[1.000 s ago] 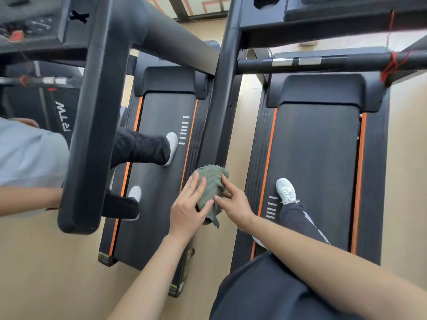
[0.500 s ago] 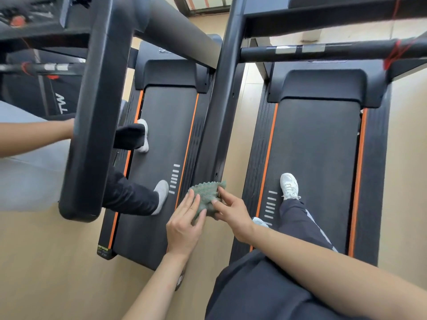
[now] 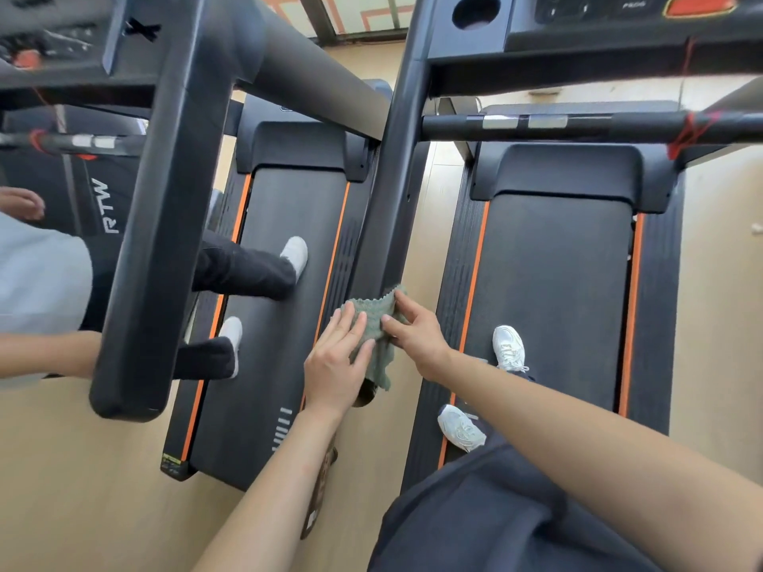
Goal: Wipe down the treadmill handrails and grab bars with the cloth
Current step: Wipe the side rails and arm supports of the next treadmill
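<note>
Pressing the green cloth (image 3: 371, 324) onto the black handrail (image 3: 386, 208), the left hand (image 3: 336, 363) and right hand (image 3: 418, 338) both have straight fingers.

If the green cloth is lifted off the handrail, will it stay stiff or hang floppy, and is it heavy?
Probably floppy: the cloth drapes over the handrail and its lower corner hangs in folds. Likely light, as it looks thin, with a wavy edge. It may slide easily on the smooth handrail.
</note>
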A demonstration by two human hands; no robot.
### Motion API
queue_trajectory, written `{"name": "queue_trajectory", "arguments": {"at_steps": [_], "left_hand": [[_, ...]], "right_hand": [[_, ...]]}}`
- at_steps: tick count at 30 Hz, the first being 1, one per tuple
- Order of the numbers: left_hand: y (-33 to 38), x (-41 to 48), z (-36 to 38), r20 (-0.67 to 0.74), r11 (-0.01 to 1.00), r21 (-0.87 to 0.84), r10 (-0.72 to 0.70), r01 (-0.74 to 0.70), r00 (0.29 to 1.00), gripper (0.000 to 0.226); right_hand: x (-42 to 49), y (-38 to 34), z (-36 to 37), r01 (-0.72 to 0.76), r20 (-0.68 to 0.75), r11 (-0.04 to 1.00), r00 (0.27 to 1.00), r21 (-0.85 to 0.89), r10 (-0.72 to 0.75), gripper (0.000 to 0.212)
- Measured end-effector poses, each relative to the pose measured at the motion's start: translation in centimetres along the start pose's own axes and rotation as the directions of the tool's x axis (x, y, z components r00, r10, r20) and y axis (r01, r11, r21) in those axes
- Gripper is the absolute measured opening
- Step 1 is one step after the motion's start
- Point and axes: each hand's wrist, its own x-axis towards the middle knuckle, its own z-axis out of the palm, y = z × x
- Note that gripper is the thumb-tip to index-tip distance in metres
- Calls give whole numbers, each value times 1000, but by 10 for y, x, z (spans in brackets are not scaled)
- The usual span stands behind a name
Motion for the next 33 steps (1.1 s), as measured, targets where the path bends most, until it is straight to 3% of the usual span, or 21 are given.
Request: {"name": "queue_trajectory", "arguments": {"at_steps": [4, 8, 11, 13, 16, 22, 25, 33], "left_hand": [[5, 20, -6, -14, 1000, 9, -29, 29, 999, 43], [12, 30, -6, -133, 998, 43, -42, 48, 990, 14], [15, 30, -7, -162, 992, -56, -121, 113, 979, 11], [16, 26, -8, -173, 979, -124, -182, 162, 968, 11], [16, 9, -11, -165, 974, -137, -201, 180, 966, 14], [-2, -49, -12, -213, 981, -118, -179, 157, 960, 19], [-1, -63, -10, -219, 979, -129, -181, 155, 959, 26], [2, -46, -4, -109, 988, -69, -142, 135, 984, 44]], "right_hand": [[7, -26, -7, 1, -33, 1000, 999, -13, -2, 58], [-3, -38, -7, -111, -13, 990, 994, -84, 110, 36], [-21, -41, -4, -329, 122, 943, 935, -61, 334, 40], [-30, -38, -2, -384, 194, 922, 901, -60, 388, 44], [-35, -22, 7, -396, 192, 913, 893, -95, 407, 46], [-46, 10, 21, -354, 152, 933, 920, -71, 361, 38], [-48, 29, 16, -301, 153, 953, 942, -16, 300, 50], [-24, 27, 10, -113, 66, 994, 991, 3, 113, 54]]}}
